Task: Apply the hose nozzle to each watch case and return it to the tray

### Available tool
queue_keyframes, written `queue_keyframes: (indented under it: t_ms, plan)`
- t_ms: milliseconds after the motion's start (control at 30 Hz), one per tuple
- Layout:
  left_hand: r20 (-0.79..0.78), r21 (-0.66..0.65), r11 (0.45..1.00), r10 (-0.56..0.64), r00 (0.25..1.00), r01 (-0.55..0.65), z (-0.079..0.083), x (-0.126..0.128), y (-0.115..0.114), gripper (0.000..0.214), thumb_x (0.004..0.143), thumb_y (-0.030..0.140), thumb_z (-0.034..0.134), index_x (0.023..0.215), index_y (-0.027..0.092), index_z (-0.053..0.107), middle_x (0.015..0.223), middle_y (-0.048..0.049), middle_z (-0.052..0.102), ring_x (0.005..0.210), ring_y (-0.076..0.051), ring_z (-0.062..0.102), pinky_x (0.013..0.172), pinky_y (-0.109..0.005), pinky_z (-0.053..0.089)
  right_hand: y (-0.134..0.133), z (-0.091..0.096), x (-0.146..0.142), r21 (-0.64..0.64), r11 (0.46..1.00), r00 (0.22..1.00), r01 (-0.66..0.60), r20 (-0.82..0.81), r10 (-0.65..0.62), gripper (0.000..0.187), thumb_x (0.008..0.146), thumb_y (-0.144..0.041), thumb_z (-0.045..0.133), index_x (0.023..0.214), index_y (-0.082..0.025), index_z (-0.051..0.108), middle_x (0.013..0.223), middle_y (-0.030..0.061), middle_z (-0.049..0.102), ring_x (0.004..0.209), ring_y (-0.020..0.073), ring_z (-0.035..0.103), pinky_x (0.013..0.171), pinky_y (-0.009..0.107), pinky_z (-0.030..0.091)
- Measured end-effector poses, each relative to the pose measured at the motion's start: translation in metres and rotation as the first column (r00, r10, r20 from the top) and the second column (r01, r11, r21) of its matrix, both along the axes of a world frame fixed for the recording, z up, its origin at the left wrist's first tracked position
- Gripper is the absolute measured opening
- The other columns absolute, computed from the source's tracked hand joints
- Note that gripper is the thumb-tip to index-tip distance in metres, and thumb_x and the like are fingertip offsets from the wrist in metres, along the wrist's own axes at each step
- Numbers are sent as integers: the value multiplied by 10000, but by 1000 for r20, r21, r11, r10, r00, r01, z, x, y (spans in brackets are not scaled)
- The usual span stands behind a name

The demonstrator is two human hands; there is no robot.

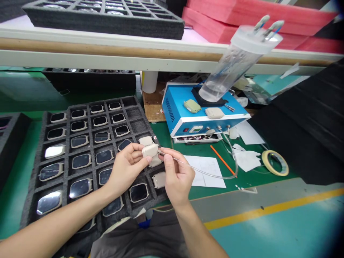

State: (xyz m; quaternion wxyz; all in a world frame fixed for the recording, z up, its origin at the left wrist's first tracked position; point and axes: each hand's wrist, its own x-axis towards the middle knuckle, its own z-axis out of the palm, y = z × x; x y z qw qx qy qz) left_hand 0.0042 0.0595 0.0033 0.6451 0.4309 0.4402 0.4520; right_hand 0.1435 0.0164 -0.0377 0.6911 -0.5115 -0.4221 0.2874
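My left hand (pixel 131 163) grips a beige smartwatch case (pixel 150 151) between thumb and fingers, over the right side of a dark foam tray (pixel 92 168). Closed around the end of a clear thin tube (pixel 204 174), my right hand (pixel 176 175) brings its tip to the case's right side. Whether the tip touches the case I cannot tell. The tube curves back to the front of a blue machine (pixel 172 104). Several watch cases with dark screens sit in the tray's compartments. Beige cases (pixel 159 180) lie in the right column, close to my hands.
A clear cylinder (pixel 225 68) stands tilted in view on the machine, beside a greenish case (pixel 192 106). Right of the tray lie white paper (pixel 205 172), an orange stick (pixel 223 160) and a tape roll (pixel 274 163). A shelf edge (pixel 107 59) crosses above, carrying another foam tray (pixel 104 27).
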Motion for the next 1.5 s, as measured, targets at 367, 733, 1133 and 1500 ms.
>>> queue_keyframes:
  t_ms: [367, 733, 1133, 1500]
  plan:
    - [-6, 7, 1000, -9, 1000, 9, 1, 0, 0, 452, 689, 326, 988, 950, 152, 662, 890, -61, 827, 866, -177, 803, 827, -246, 637, 0, 0, -1, 2, 1000, 1000, -4, -16, 4, 178, 1022, -326, 659, 1049, -227, 805, 1114, 79, 808, 1018, 223, 788, 906, 403, 691]
    - [-18, -4, 1000, -11, 1000, 11, 1, -1, 0, 476, 647, 289, 1004, 953, 154, 665, 883, -60, 829, 869, -195, 807, 825, -261, 638, 0, 1, 0, -6, 1000, 1000, -4, -9, 4, 179, 1024, -326, 656, 1046, -229, 805, 1111, 77, 809, 1008, 221, 789, 904, 399, 689]
    - [-24, -2, 1000, -14, 1000, 14, 1, -1, -1, 458, 693, 332, 985, 967, 155, 664, 896, -69, 828, 880, -200, 805, 839, -271, 636, 1, 0, -1, -3, 1000, 1000, 4, 3, -4, 195, 1021, -344, 653, 1045, -220, 802, 1108, 86, 810, 1005, 228, 790, 904, 413, 692]
    - [-37, 0, 1000, -16, 999, 16, 1, -1, 0, 450, 677, 312, 991, 956, 157, 675, 900, -71, 829, 884, -215, 809, 833, -283, 637, 0, 1, 0, -8, 1000, 1000, 6, -2, -6, 199, 1020, -346, 655, 1039, -214, 803, 1106, 88, 811, 993, 227, 795, 893, 408, 694]
